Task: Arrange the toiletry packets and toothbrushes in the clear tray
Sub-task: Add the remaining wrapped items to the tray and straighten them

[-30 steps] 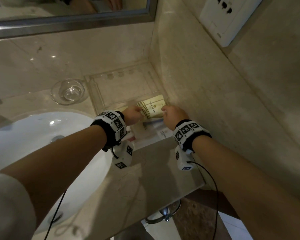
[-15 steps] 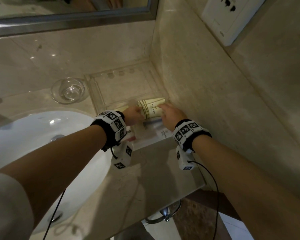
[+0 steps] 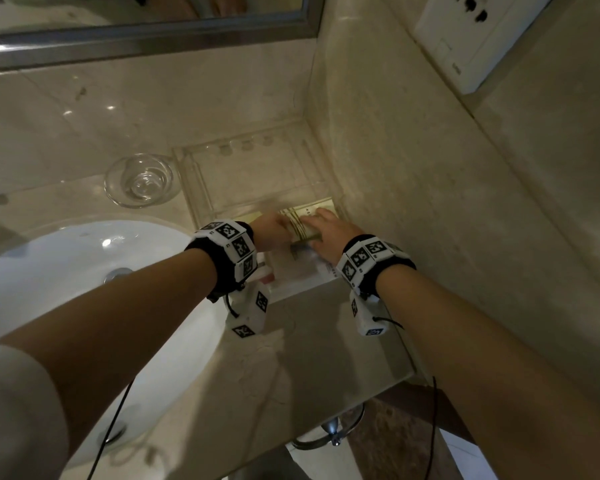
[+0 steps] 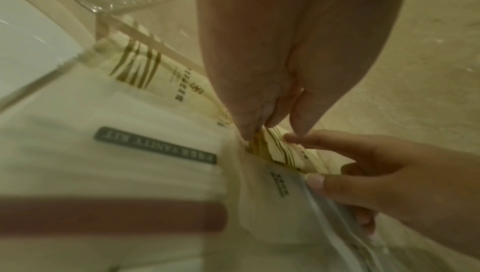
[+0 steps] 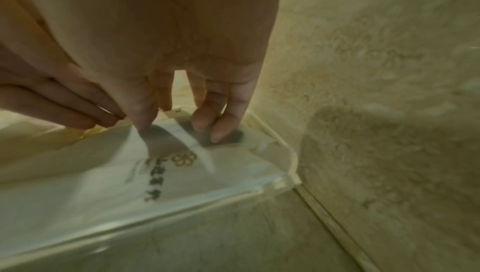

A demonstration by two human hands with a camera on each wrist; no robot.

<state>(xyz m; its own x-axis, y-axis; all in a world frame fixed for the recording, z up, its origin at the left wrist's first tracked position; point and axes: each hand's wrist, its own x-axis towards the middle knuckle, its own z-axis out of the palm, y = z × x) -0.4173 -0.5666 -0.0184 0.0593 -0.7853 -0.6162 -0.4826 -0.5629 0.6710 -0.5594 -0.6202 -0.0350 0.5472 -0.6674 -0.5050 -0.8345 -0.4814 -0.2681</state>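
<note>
Head: striped packet [image 3: 311, 215] crosswise in tray [image 3: 192, 188], striped end left.

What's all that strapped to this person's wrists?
Each wrist wears a black band ringed with white blocks bearing black-and-white square codes. A white box hangs beneath each, trailing a thin black cable. A pale sleeve shows on the left arm.

I see a beige marble counter [image 3: 326, 358] with a white sink [image 3: 66, 271] set into it at the near left, its metal drain [image 3: 118, 273] showing. A clear glass dish [image 3: 141, 180] stands just beyond the sink. A grey-framed mirror [image 3: 146, 32] runs along the far wall. On the right wall [image 3: 430, 202] sits a white socket plate [image 3: 465, 39]. A metal ring [image 3: 329, 434] hangs below the counter's near edge.
</note>
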